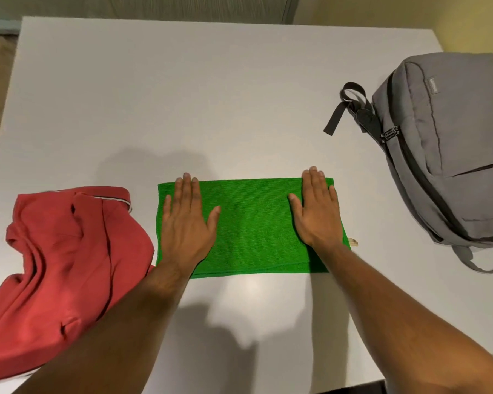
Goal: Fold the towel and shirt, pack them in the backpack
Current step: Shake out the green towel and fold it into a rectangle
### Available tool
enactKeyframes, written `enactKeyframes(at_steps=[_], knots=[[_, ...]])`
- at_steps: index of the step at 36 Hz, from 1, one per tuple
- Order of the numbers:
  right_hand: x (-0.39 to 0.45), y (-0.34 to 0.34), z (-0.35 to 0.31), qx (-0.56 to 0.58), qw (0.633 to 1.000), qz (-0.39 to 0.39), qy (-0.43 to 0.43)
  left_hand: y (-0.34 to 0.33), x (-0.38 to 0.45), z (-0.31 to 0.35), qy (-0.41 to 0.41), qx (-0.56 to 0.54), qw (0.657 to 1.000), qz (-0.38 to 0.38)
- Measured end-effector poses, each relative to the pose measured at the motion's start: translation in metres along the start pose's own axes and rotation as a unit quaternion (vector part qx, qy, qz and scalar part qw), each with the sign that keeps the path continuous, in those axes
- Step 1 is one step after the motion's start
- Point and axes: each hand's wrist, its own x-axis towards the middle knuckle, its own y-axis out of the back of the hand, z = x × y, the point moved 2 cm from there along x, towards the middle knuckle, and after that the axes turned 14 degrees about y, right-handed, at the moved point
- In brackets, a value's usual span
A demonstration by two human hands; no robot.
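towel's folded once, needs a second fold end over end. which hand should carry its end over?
Either, slight edge to right. Both hands, left and right, press flat on the green towel; the red shirt crowds the left end.

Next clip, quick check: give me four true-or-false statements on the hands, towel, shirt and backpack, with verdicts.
1. Both hands, left hand and right hand, press flat on the green towel. True.
2. The red shirt is neatly folded. False: it lies crumpled beside the towel.
3. The grey backpack lies on the white table. True.
4. The towel is inside the backpack. False: it lies on the table.
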Motion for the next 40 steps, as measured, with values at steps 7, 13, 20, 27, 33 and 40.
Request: enactKeyframes(at_steps=[7,13,20,27,33,40], knots=[[0.004,0.000,0.008,-0.007,1.000,0.006,-0.015,0.001,0.005,-0.008,0.048,-0.006,0.999,0.016],[0.010,0.002,0.017,-0.006,1.000,0.003,-0.013,0.003,0.008,-0.011,0.074,-0.001,0.997,0.019],[0.023,0.008,0.023,0.020,1.000,-0.007,0.006,0.003,0.008,0.000,0.095,-0.004,0.995,0.012],[0.001,0.022,0.009,0.053,0.986,0.106,-0.121,0.010,0.001,0.012,0.075,0.010,0.997,0.017],[-0.029,0.028,0.006,0.058,0.955,0.148,-0.250,-0.001,-0.015,0.020,0.007,0.014,1.000,0.001],[-0.036,0.034,0.008,0.080,0.936,0.100,-0.328,-0.009,-0.023,0.015,0.008,0.024,1.000,0.000]])
